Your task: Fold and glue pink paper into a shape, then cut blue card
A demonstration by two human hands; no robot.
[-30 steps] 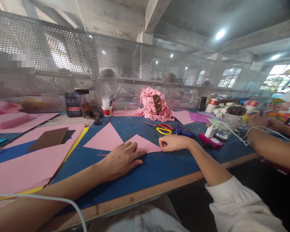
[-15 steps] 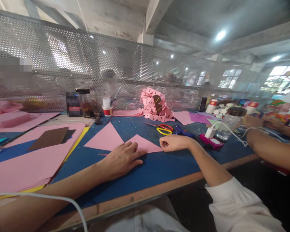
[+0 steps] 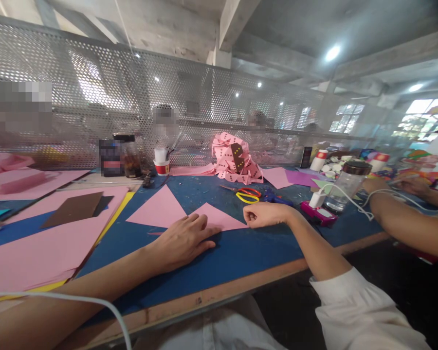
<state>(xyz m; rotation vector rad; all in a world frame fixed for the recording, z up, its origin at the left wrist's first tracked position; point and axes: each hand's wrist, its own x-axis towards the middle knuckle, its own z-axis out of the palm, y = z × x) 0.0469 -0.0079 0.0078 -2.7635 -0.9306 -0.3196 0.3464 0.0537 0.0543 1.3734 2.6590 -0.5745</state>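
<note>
A folded pink paper triangle (image 3: 215, 216) lies on the blue mat, pointing right. My left hand (image 3: 186, 238) rests palm down over its left part, fingers stretched and spread, pressing near its lower edge. My right hand (image 3: 264, 214) is curled into a fist at the paper's right tip, with no object showing in it. Partly under my left fingers, another pink paper piece (image 3: 160, 209) with a pointed top lies to the left. A thin pink scrap (image 3: 155, 234) is beside my left hand. Scissors (image 3: 248, 194) with red and yellow handles lie behind my right hand.
Pink sheets (image 3: 40, 253) and a brown sheet (image 3: 73, 209) cover the left side. A pink dotted paper craft (image 3: 233, 158) stands at the back. To the right are a magenta device (image 3: 319, 214), a clear jar (image 3: 345, 187), a white cable (image 3: 350, 199) and another person's arm (image 3: 405, 221).
My right hand has shifted slightly to the right, at the paper's tip. My left hand stays in place on the paper.
</note>
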